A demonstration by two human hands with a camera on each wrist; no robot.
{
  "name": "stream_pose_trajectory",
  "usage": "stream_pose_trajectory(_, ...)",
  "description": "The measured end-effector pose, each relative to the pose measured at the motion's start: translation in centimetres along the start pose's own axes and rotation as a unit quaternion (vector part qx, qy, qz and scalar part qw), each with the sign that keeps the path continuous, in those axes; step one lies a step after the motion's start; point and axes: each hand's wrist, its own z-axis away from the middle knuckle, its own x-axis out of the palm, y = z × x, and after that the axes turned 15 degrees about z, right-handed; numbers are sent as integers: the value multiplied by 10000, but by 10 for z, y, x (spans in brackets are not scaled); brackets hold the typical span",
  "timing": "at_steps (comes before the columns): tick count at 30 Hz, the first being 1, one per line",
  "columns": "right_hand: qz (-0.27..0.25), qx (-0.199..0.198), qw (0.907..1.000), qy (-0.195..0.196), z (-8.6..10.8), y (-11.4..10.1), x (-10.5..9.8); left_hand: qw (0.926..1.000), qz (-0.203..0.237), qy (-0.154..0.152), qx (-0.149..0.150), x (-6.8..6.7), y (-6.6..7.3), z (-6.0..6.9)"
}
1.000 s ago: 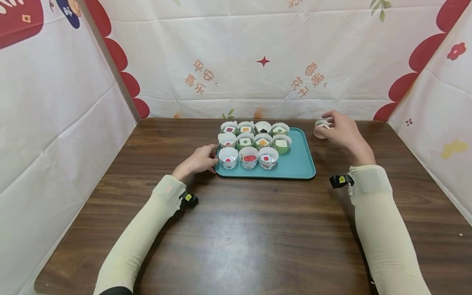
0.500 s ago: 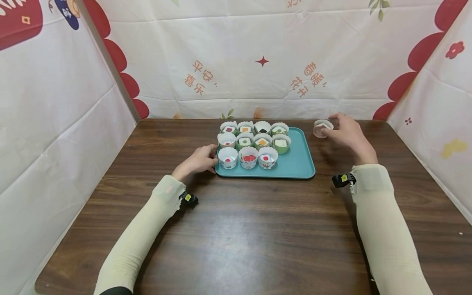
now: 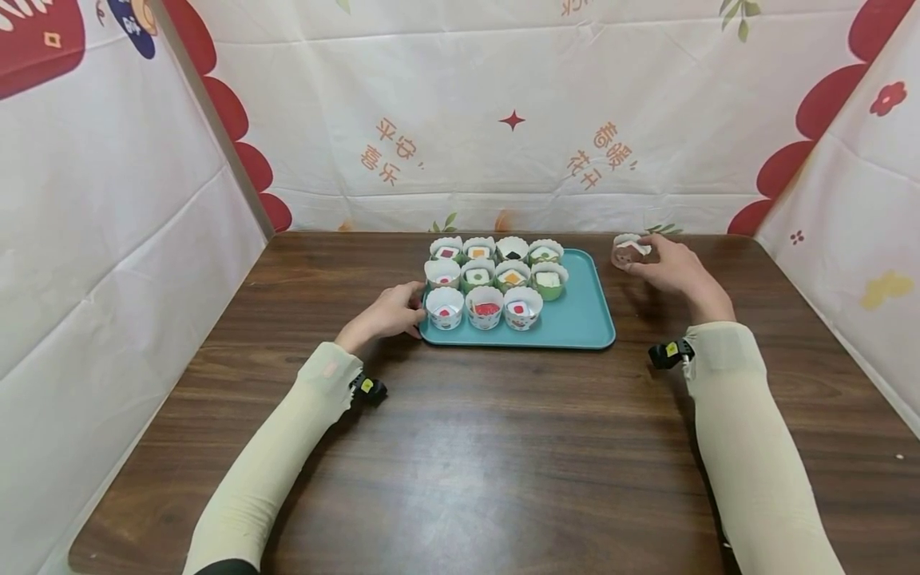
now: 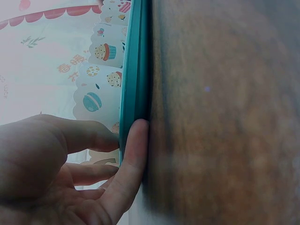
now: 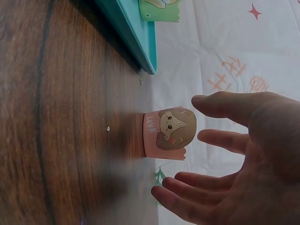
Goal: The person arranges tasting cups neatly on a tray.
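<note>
My left hand (image 3: 389, 311) grips the near left corner of the teal tray (image 3: 582, 319). In the left wrist view, a finger (image 4: 136, 145) lies along the tray's outer edge and the thumb meets its rim. On the tray stand several scalloped paper cups, such as a white one (image 3: 522, 318) and a green one (image 3: 549, 289), with small coloured pieces inside. Right of the tray, a pink paper cup (image 5: 161, 136) printed with a cartoon face and "LOVE" stands upright on the table. My right hand (image 3: 679, 270) is beside this cup, its fingers spread and apart from it.
The tray sits near the far edge of the brown wooden table (image 3: 446, 463). A white printed cloth (image 3: 446, 80) with red scallops hangs behind and on both sides. The tray's right part shows bare surface beside the cups.
My right hand was over the pink cup, its fingers at the rim; it has shifted to the right and opened beside the cup. My left hand and the tray have stayed put.
</note>
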Motion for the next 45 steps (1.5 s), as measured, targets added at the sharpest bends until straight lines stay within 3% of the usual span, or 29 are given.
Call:
stream_pose_trajectory(20,-81,-32,9999,-130,1,4,6,10000,20,43,-16,1,-1,-3)
stream_pose_trajectory(33,108,47,9996,249,1,3,10,10000,9,31,-23,0,-2,-1)
stream_pose_trajectory(45,129,77,9995,293,-1,3,12,10000,-42,-18,-69,0,0,-1)
